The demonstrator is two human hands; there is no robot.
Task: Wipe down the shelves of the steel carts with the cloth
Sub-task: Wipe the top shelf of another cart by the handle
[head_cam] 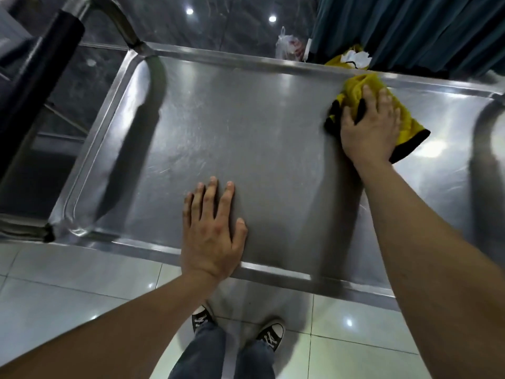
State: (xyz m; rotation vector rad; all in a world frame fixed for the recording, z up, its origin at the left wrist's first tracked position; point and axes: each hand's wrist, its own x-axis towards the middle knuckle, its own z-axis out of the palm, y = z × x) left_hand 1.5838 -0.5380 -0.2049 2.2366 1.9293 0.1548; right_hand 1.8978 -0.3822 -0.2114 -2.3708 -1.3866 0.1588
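The steel cart's top shelf fills the middle of the head view, a shallow tray with a raised rim. A yellow cloth with black edging lies bunched on the shelf near its far rim at the right. My right hand presses flat on the cloth, fingers spread and straight. My left hand rests flat on the bare steel by the near rim, fingers straight, holding nothing.
The cart's handle with a black grip rises at the far left. Beyond the far rim are a dark green curtain, a white plastic bag and a yellow item. Tiled floor and my shoes lie below.
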